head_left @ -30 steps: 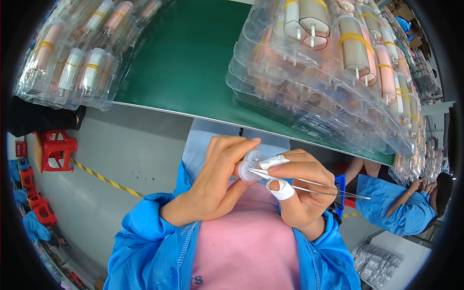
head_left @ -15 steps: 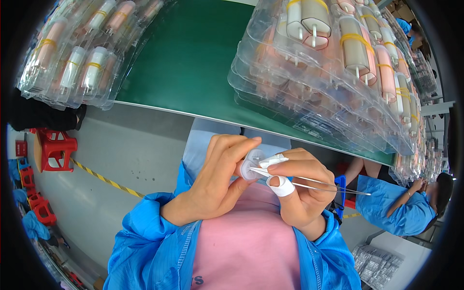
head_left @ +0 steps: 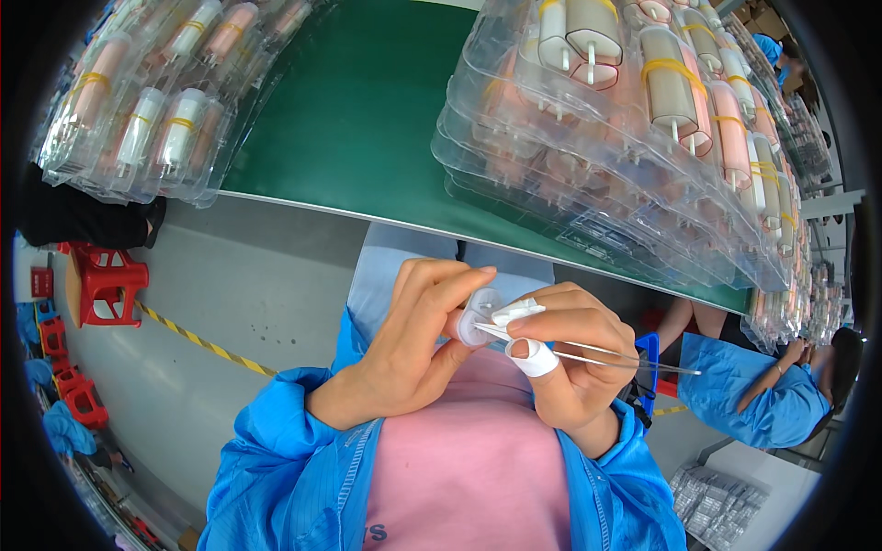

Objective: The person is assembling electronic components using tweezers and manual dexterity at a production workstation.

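Note:
My left hand [head_left: 409, 344] grips a small translucent plastic cup-like part [head_left: 478, 317] between thumb and fingers, its open round end turned to the right. My right hand [head_left: 579, 354] is closed on metal tweezers [head_left: 606, 356], whose tips reach into the rim of that part. White wrapping covers the thumb and index fingertip of my right hand. What the tips touch inside the part is too small to tell. Both hands are held in front of my chest, just off the near edge of the green table [head_left: 340, 119].
Stacked clear plastic trays [head_left: 570, 174] with grey, pink and white cylinders in yellow bands fill the right of the table. More such trays [head_left: 138, 119] stand at the left. A co-worker in blue [head_left: 753, 390] sits at right. Red stools [head_left: 110, 285] stand on the floor at left.
The tweezers have tilted very slightly in my right hand, with their tips still at the part's rim. My left hand has kept its hold.

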A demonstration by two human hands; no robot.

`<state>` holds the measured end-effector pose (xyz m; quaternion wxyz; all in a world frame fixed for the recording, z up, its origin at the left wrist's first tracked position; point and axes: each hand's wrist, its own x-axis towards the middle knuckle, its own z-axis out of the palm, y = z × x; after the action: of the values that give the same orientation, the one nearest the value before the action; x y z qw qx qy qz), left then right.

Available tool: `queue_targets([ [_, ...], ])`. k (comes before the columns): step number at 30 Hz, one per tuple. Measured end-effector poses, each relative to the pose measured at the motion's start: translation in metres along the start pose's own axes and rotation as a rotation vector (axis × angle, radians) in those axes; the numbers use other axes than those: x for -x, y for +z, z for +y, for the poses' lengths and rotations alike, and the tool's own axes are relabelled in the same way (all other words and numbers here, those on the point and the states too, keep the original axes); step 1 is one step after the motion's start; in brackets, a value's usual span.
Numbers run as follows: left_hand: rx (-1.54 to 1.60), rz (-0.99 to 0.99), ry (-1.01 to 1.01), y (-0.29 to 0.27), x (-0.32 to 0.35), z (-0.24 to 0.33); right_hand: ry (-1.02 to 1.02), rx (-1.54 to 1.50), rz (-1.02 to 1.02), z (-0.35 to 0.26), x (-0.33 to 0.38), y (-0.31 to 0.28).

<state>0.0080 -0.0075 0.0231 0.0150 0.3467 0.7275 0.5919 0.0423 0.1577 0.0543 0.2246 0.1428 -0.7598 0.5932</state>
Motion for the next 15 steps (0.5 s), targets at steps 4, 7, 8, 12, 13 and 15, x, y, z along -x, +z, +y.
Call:
queue_targets([
  [4,-0.093,-0.03,0.078,-0.0026,-0.0006,-0.0049,-0.002,-0.039,0.037,0.0002,0.0011,0.0008],
  [7,-0.012,-0.013,-0.002,-0.0004,-0.0001,0.0019,0.001,-0.049,0.038,0.0012,0.0016,0.0002],
  [8,-0.011,-0.016,-0.009,0.0001,-0.0001,0.0021,-0.001,-0.035,0.026,0.0011,0.0011,-0.0006],
  [12,0.004,-0.024,-0.045,0.0023,0.0007,0.0027,-0.001,0.015,-0.008,0.0005,-0.0004,-0.0036],
  [13,0.01,-0.025,-0.057,0.0031,0.0008,0.0026,0.001,0.027,-0.015,0.0007,-0.0003,-0.0042],
  [15,0.02,-0.023,-0.048,0.0042,0.0,0.0025,-0.01,0.013,-0.007,0.0007,-0.001,-0.0062],
])
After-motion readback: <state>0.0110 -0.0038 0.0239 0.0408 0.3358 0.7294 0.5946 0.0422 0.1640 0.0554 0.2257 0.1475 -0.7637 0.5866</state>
